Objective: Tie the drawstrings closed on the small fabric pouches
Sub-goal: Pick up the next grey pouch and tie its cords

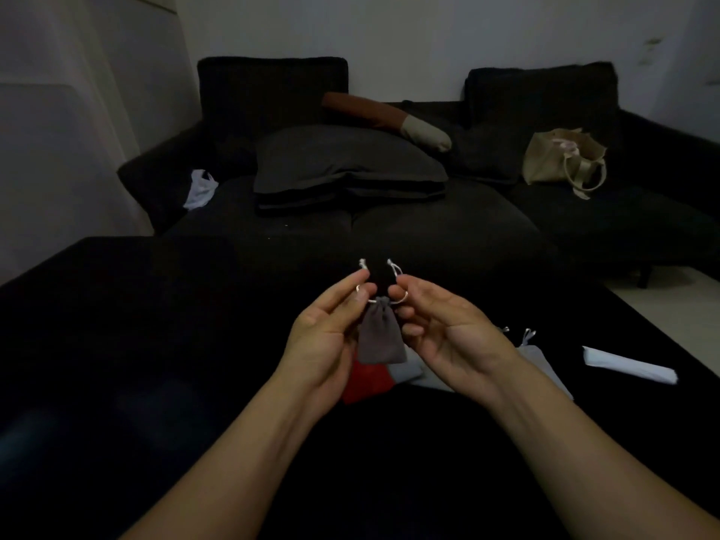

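Note:
A small grey-brown pouch (380, 335) hangs between my hands above the dark surface, its mouth gathered tight. My left hand (331, 329) pinches the left white drawstring (363, 267), whose knotted end sticks up. My right hand (444, 325) pinches the right white drawstring (394, 267) in the same way. Both cords loop down to the pouch's neck. Below the hands lie a red pouch (366, 381) and a light grey pouch (409, 374), partly hidden. Another grey pouch (539, 354) with white cords lies to the right of my right wrist.
A white folded strip (629, 364) lies on the dark surface at the right. Beyond stands a dark sofa (448, 228) with a grey pillow (346, 161), a beige tote bag (561, 161) and a white plastic bag (200, 189).

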The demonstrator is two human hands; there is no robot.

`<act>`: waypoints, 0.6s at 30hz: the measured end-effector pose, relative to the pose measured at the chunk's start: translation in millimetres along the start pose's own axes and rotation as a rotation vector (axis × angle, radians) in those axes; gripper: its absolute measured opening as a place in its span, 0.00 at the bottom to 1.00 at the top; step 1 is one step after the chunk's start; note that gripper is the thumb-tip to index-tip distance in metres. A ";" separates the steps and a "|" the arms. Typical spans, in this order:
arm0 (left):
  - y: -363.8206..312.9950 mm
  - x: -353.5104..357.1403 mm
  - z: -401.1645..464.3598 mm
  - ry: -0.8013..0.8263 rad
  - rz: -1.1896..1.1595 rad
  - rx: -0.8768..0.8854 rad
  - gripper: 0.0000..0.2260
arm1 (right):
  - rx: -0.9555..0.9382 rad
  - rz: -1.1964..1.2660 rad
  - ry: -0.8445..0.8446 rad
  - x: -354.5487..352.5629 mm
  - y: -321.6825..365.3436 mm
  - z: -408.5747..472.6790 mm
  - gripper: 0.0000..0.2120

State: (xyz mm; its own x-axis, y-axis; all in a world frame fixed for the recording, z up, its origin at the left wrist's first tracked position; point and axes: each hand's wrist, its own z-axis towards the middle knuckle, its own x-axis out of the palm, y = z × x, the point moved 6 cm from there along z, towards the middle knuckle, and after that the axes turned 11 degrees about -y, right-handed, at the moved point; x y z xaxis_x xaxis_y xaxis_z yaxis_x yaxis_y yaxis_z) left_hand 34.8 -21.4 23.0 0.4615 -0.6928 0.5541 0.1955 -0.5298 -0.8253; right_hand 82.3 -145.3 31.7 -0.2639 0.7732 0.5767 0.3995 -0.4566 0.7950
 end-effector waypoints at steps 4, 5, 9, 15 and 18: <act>4.6 -2.1 -3.6 -0.051 -0.036 -0.035 0.13 | 0.003 -0.002 -0.076 -1.6 -11.7 3.8 0.15; 6.5 -0.8 -4.7 -0.049 -0.064 -0.063 0.11 | 0.008 0.013 -0.084 -0.1 -14.2 3.8 0.16; 10.4 5.6 -10.8 -0.012 -0.127 -0.172 0.07 | 0.034 0.041 -0.064 2.9 -21.9 4.0 0.10; 6.4 7.1 -9.5 0.059 0.046 -0.145 0.09 | 0.041 -0.014 -0.100 -6.6 -16.9 4.3 0.05; 7.3 7.4 -7.9 0.086 0.161 -0.079 0.10 | 0.053 -0.104 -0.073 -10.5 -13.6 4.1 0.07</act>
State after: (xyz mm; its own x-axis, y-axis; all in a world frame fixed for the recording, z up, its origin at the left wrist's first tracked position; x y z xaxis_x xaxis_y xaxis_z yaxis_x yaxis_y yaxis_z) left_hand 32.8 -34.3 21.9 0.4055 -0.8089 0.4257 0.0554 -0.4431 -0.8948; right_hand 83.2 -145.5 14.0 -0.2424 0.8458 0.4753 0.4199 -0.3502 0.8373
